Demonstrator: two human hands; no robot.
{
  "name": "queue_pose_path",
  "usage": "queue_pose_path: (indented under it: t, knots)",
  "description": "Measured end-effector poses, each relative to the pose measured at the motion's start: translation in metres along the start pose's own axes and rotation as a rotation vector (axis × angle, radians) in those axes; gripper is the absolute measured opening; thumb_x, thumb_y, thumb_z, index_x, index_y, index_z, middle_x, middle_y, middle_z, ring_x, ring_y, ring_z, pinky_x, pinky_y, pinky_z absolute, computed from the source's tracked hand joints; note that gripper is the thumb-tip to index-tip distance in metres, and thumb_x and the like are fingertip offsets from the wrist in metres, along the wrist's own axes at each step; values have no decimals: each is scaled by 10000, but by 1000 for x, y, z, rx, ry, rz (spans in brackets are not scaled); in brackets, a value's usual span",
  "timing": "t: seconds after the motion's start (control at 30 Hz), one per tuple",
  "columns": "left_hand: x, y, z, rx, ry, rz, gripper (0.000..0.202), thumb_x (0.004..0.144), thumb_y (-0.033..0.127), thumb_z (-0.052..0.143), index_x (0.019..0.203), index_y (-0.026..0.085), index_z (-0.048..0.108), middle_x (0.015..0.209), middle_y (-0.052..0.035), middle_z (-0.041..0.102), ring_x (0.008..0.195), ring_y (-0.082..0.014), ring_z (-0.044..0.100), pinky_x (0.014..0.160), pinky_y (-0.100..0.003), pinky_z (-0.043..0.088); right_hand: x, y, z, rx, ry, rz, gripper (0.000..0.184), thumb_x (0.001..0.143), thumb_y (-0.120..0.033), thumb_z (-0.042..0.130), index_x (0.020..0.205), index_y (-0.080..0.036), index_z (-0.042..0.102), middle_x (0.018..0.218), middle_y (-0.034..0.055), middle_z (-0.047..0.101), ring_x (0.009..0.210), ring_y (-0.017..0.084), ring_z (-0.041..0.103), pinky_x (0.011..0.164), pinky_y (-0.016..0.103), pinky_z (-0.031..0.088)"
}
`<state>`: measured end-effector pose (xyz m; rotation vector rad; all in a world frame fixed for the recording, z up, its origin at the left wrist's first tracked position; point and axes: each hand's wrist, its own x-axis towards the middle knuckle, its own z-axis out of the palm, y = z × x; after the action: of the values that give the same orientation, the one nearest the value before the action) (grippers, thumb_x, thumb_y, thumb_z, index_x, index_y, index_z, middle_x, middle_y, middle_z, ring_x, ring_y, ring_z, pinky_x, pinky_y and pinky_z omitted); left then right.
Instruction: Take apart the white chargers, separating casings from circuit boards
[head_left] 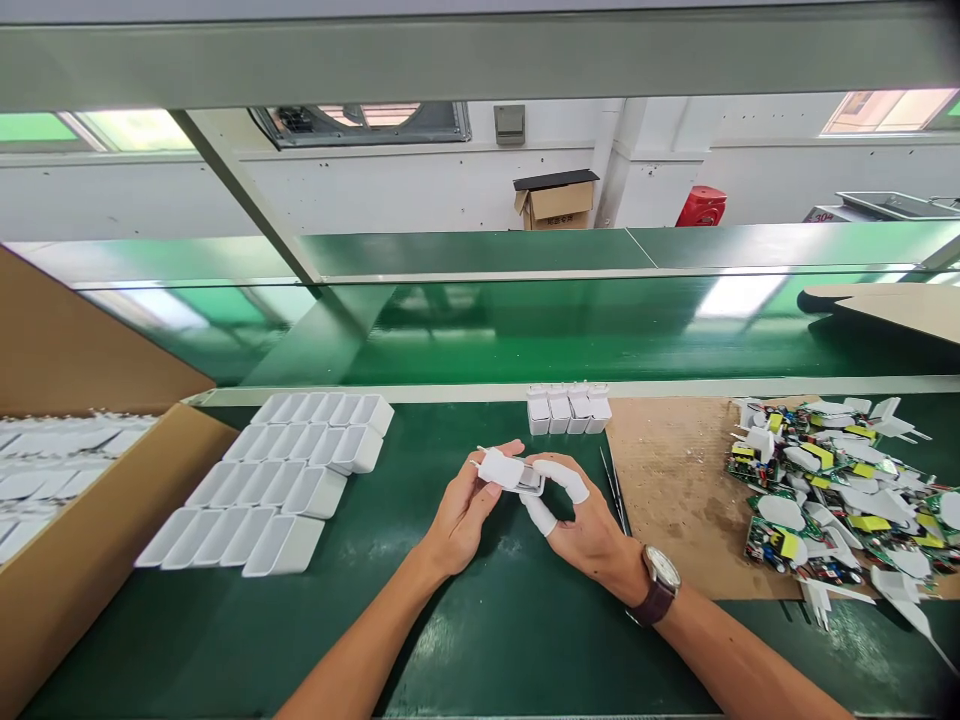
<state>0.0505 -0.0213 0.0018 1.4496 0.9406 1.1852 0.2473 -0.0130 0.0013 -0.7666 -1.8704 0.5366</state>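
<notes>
My left hand (466, 508) and my right hand (581, 520) meet over the green table, both closed on one small white charger shell (504, 469). The left fingers pinch its left end, where metal prongs stick out. The right thumb and forefinger, each in a white finger cot, grip its open right end. A brown-strapped watch (660, 580) sits on my right wrist.
Rows of empty white shells (277, 478) lie to the left, beside a cardboard box (82, 540) of more. Several finished white pieces (568, 409) stand ahead. Black tweezers (615, 485) lie by my right hand. A pile of circuit boards and white caps (832, 490) covers a cardboard sheet (675, 490).
</notes>
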Motion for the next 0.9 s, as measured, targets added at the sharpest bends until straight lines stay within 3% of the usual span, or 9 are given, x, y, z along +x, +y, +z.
queue_pose_path:
  t: [0.2, 0.37, 0.47, 0.57, 0.7, 0.9]
  knots:
    - [0, 0, -1, 25, -15, 17, 379, 1044, 428, 494, 1321, 195, 606, 1460, -146, 594, 1261, -285, 611, 1051, -417, 494, -2, 2, 1, -1, 12, 15, 513, 925, -65, 585, 1378, -283, 479, 1248, 95, 666, 1167, 229, 666, 1010, 419, 571]
    - [2, -1, 2, 140, -20, 10, 465, 925, 394, 705, 1324, 204, 561, 1278, -114, 660, 1132, -247, 654, 982, -369, 536, -8, 6, 10, 145, 60, 263, 369, 953, -195, 624, 1305, -260, 534, 1230, 90, 685, 1070, 204, 712, 954, 372, 612]
    - [4, -3, 3, 309, -11, -7, 357, 912, 357, 718, 1218, 215, 600, 1070, -57, 686, 924, -192, 667, 827, -321, 562, -6, 6, 11, 223, 37, 351, 311, 975, -251, 603, 1281, -254, 543, 1180, 77, 711, 1031, 195, 734, 921, 348, 630]
    - [7, -3, -1, 468, 57, 156, 235, 927, 285, 690, 1145, 225, 628, 1033, -47, 663, 891, -179, 643, 771, -306, 547, 1, 5, 3, 69, -57, 274, 230, 994, -233, 559, 1222, -240, 585, 1148, 85, 714, 1062, 218, 714, 949, 387, 609]
    - [9, 1, -9, 637, 208, 433, 254, 877, 195, 726, 1119, 220, 652, 1025, -48, 628, 915, -179, 627, 783, -309, 546, 10, 7, -14, -218, -108, 100, 175, 1003, -180, 510, 1115, -217, 638, 1128, 110, 716, 1026, 243, 699, 897, 409, 599]
    - [10, 0, -9, 671, 239, 559, 284, 877, 161, 708, 1151, 219, 665, 949, -24, 590, 798, -140, 607, 673, -260, 538, 17, 13, -48, -555, -358, -7, 217, 957, -99, 527, 1088, -186, 677, 1048, 113, 732, 956, 267, 703, 846, 429, 606]
